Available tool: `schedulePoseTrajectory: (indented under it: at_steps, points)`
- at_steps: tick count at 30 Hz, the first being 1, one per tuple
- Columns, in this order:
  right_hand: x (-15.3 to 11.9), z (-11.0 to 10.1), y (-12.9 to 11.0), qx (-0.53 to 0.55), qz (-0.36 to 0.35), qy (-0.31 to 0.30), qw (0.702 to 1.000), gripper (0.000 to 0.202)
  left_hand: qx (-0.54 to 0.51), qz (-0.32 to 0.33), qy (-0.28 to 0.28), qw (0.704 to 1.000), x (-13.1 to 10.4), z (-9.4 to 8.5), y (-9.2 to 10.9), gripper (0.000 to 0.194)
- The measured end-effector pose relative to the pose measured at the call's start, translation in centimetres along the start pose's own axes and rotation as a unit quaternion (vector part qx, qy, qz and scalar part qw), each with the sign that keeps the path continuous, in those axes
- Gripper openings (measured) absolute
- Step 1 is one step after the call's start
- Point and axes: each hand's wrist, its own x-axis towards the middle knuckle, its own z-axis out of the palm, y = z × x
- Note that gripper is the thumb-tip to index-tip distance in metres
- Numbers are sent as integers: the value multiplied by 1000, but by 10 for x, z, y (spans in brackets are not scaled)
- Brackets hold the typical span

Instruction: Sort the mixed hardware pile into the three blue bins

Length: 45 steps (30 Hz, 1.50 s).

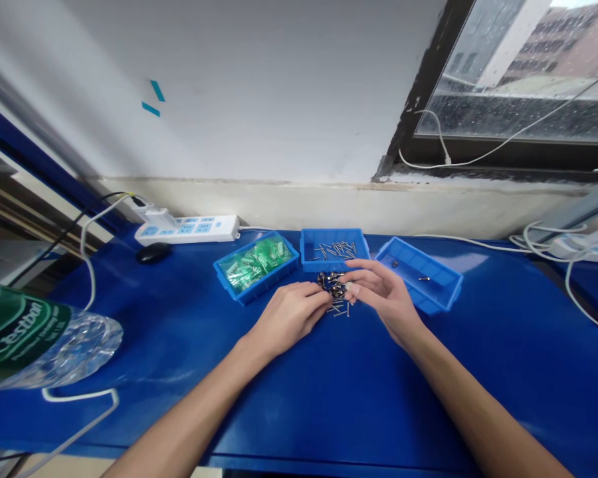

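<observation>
A small pile of screws and dark metal fittings (pixel 337 290) lies on the blue table in front of the middle tray. My left hand (pixel 294 313) rests at the pile's left edge, its fingers curled together; whatever the fingertips hold, if anything, is hidden. From the right, my right hand (pixel 386 295) reaches over the pile with thumb and fingers apart, and I see nothing between them. Behind the pile, a blue tray (pixel 309 235) contains several long screws (pixel 339 250). To its right, a tilted blue tray (pixel 446 292) holds a few small dark metal pieces (pixel 423 279).
On the left, another blue tray (pixel 246 294) is filled with green-and-clear plastic packets (pixel 259 260). A white power strip (pixel 199 228) and a black mouse (pixel 153 253) sit at the back left. A large water bottle (pixel 40 335) stands nearer. White cables (pixel 573 262) lie at right.
</observation>
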Motion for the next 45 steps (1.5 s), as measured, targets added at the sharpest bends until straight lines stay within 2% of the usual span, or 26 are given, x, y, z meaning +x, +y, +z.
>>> schedulePoseTrajectory:
  at_steps: [3,7,10,13,17,20,22,24,27,31,35,40,42,45]
  points:
    - [-1,2,1,-44,-14,-2,999,34,-61,-43,32,997,1,-2,3,12]
    - [-2,4,2,-113,-29,-10,993,26,-188,-89,97,973,2,-7,7,7]
    - [-3,5,2,-106,-7,-29,994,22,-251,-123,135,950,4,-9,8,2]
    - [-3,6,0,-60,29,-58,996,22,-281,-146,147,937,4,-9,7,5]
    - [-2,5,-2,-24,45,-70,996,19,-260,-125,111,951,4,-11,7,7]
    - [-2,3,-4,4,42,-43,998,20,-130,-94,51,986,2,-19,8,14]
    - [-2,3,-7,27,31,-24,999,37,-20,-87,7,996,1,-25,7,23]
    - [-2,3,-10,29,17,-10,999,57,43,-90,-33,994,-1,-27,4,32]
    - [-1,3,-10,3,4,3,1000,65,55,-96,-72,991,-3,-24,-1,30]
    - [0,2,-7,4,0,7,1000,54,6,-105,-86,991,-4,-18,-7,20]
    - [-1,0,-5,4,0,12,1000,42,-61,-108,-63,990,-3,-16,-10,21]
    - [-1,-1,-5,-41,-19,19,999,34,-154,-128,9,980,0,-14,-10,11]
    - [-1,-1,-4,-102,-44,13,994,28,-233,-147,47,960,3,-15,-5,6]
    - [-3,1,-4,-192,-80,-38,977,22,-342,-194,84,916,7,-18,3,7]
